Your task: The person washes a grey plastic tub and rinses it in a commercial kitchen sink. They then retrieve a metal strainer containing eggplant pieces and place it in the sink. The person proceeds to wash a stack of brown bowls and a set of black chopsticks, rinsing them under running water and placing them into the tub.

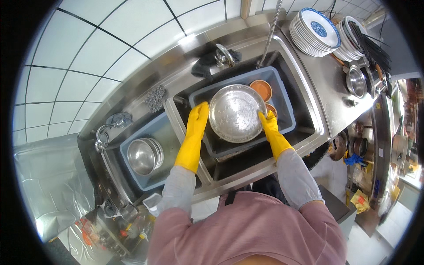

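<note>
Both my hands wear yellow rubber gloves and hold a wide, round, wet metal pan [237,113] over the right sink. My left hand [197,124] grips its left rim, while my right hand [271,127] has the lower right rim between thumb and fingers. Beneath the pan lies a grey-blue plastic tub [288,109]. Small orange-brown bowls [261,90] show in that tub, partly hidden by the pan and my right hand. In the left sink, several nested steel bowls [141,157] stand tilted in another grey-blue tub [135,135] that appears to hold water.
Behind the sinks are two metal faucets [225,55] [114,124], a dark cloth [202,68] and a steel wool scourer [155,98]. A flexible hose [272,31] hangs over the right sink. Stacked plates [316,31], black chopsticks [372,46] and a steel bowl [356,81] occupy the right counter.
</note>
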Demonstrator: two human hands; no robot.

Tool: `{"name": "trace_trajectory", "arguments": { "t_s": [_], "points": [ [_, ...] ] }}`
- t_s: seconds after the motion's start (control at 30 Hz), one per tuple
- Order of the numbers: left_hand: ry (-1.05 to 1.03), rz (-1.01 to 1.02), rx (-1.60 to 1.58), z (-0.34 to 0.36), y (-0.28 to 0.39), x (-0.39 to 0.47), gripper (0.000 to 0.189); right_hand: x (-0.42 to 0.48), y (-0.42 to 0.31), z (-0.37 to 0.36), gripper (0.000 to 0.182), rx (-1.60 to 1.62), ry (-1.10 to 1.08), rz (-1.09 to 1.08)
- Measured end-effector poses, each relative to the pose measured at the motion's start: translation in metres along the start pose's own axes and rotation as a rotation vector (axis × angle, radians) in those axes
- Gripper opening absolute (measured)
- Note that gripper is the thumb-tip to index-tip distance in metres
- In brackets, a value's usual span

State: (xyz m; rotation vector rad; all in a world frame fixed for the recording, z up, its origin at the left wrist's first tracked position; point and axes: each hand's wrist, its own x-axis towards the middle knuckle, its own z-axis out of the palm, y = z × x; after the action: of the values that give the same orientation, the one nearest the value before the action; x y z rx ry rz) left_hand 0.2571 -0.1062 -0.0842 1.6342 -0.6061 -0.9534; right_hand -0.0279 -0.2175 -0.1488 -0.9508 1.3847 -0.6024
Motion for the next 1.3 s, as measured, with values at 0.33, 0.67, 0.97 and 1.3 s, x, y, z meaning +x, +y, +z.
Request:
{"name": "trace_trajectory", "arguments": {
  "t_s": [0.33, 0.67, 0.97, 1.3],
  "points": [
    [0.102, -0.046, -0.259, 0.018, 0.017, -0.092, 0.050, -0.026, -0.046, -0.032, 0.042, -0.452, 0.179, -0.480],
    [-0.202, -0.219, -0.552, 0.114, 0.050, -0.151, 0.058, -0.111, -0.060, -0.068, 0.067, -0.046, -0.164, -0.369],
    [-0.343, -0.170, -0.637, 0.209, 0.028, -0.180, 0.048, -0.053, -0.108, -0.322, 0.040, 0.192, 0.382, -0.389],
    [0.121, -0.124, -0.555, 0.180, 0.037, -0.238, 0.044, 0.018, -0.205, -0.434, 0.038, -1.125, 0.628, -0.431]
  ]
}}
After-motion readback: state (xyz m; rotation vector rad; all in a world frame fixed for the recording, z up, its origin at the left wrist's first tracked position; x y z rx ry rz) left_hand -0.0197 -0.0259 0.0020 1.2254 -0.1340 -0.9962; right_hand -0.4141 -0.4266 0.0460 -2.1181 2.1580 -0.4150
